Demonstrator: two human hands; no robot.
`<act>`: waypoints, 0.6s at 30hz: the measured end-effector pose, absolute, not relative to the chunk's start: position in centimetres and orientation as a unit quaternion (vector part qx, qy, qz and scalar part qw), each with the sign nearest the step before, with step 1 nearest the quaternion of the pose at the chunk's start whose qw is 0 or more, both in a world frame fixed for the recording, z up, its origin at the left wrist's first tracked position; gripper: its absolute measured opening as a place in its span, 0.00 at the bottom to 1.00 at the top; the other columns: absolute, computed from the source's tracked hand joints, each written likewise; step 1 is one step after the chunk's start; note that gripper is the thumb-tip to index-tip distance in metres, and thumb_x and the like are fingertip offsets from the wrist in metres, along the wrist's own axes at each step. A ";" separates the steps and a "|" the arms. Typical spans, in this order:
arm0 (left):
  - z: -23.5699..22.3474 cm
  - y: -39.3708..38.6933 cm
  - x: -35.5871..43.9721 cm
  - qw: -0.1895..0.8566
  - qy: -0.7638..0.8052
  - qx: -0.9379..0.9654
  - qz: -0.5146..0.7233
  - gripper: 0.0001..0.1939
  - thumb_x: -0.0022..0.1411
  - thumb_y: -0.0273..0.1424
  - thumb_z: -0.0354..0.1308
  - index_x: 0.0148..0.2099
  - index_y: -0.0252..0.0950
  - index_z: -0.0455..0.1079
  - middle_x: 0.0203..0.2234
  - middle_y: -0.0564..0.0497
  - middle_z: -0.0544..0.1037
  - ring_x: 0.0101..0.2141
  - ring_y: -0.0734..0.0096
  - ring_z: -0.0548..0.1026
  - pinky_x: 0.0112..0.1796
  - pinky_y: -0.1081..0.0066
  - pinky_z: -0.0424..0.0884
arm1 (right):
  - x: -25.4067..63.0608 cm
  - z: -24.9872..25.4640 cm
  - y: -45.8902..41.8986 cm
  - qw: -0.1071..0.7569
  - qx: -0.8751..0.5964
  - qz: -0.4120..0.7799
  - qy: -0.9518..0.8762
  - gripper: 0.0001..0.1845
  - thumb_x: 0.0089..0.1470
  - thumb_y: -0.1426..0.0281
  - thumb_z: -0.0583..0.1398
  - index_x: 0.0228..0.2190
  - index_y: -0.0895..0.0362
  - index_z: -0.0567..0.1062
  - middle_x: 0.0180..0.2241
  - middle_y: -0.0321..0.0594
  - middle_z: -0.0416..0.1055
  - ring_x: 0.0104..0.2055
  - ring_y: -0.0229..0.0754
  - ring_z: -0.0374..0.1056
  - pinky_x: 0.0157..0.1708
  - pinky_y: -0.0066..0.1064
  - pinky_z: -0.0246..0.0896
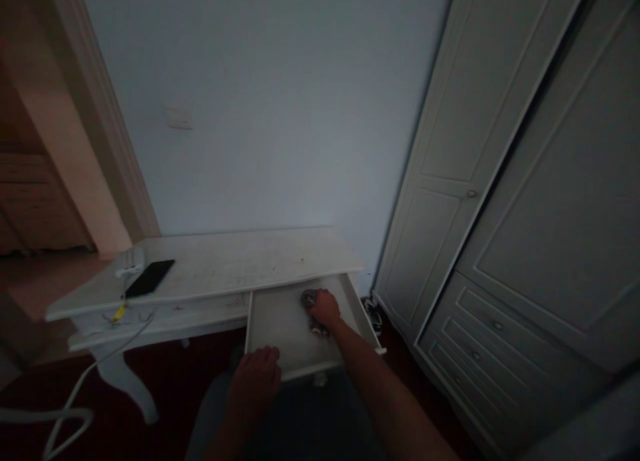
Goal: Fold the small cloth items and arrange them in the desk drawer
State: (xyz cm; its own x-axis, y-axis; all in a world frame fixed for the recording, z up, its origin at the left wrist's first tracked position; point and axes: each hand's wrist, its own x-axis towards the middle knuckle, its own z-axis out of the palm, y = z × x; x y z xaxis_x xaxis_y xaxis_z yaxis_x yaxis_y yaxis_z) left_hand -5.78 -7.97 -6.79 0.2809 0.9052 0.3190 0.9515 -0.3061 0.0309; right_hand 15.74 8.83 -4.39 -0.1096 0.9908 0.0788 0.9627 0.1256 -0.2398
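A white drawer [280, 321] is pulled out from the white desk [240, 254]. Inside it, my right hand [324, 306] is closed on a small grey-brown bundle [309, 297] that looks like soft fabric. The fingers cover its middle, and its lower end [317, 329] shows beneath them, close to the drawer bottom. I cannot tell whether the bundle touches the bottom. At the drawer's front left corner, my left hand [257, 374] has its fingers curled over the front edge.
On the desk's left lie a black phone [150, 278] and a white device [131, 261]. A white cable [80, 388] hangs down in front. Shoes [373, 314] sit on the floor between desk and grey wardrobe [450, 148]. A wall [280, 114] rises behind.
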 end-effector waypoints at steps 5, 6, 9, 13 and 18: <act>-6.6 -8.0 -5.9 0.066 -0.589 -0.800 -0.098 0.18 0.71 0.21 0.47 0.50 0.37 0.77 0.43 0.43 0.83 0.45 0.57 0.81 0.49 0.56 0.71 | 12.4 -5.3 7.3 0.115 -0.551 0.084 -0.822 0.31 0.52 0.55 0.69 0.55 0.55 0.75 0.54 0.51 0.76 0.55 0.56 0.71 0.54 0.41 0.65; -6.6 -8.0 -5.9 0.062 -0.591 -0.799 -0.093 0.18 0.71 0.21 0.46 0.49 0.36 0.78 0.42 0.43 0.84 0.44 0.57 0.81 0.48 0.56 0.72 | 12.7 -5.5 7.0 0.107 -0.520 0.090 -0.842 0.32 0.49 0.56 0.71 0.54 0.53 0.76 0.54 0.49 0.76 0.55 0.55 0.71 0.55 0.40 0.64; -6.7 -8.0 -5.9 0.054 -0.585 -0.804 -0.089 0.19 0.71 0.21 0.46 0.49 0.35 0.78 0.40 0.42 0.84 0.43 0.56 0.82 0.47 0.57 0.73 | 15.5 -5.9 6.4 0.071 -0.436 0.100 -0.891 0.34 0.42 0.60 0.74 0.52 0.52 0.78 0.53 0.46 0.76 0.55 0.55 0.70 0.56 0.39 0.64; -6.7 -8.0 -6.1 0.025 -0.592 -0.799 -0.100 0.19 0.70 0.21 0.47 0.51 0.35 0.78 0.44 0.40 0.84 0.45 0.56 0.82 0.50 0.58 0.73 | 20.8 -5.7 6.9 0.060 -0.476 0.078 -0.874 0.36 0.44 0.66 0.72 0.57 0.54 0.75 0.57 0.50 0.74 0.57 0.57 0.69 0.55 0.40 0.64; -4.1 -7.8 -4.8 -0.124 -0.618 -0.752 -0.191 0.15 0.70 0.28 0.47 0.40 0.40 0.76 0.37 0.48 0.84 0.41 0.60 0.82 0.47 0.62 0.74 | 22.1 -5.4 7.9 0.095 -0.574 0.048 -0.812 0.29 0.54 0.59 0.66 0.55 0.57 0.75 0.53 0.55 0.75 0.54 0.59 0.71 0.53 0.45 0.66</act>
State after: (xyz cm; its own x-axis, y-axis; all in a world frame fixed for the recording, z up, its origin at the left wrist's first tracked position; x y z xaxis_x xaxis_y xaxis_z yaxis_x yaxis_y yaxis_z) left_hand -4.84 -7.81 -4.11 0.1623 0.9775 0.1349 0.8830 -0.2049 0.4224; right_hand 22.08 7.89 -5.40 -0.3230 0.9411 0.1000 0.9229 0.3366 -0.1869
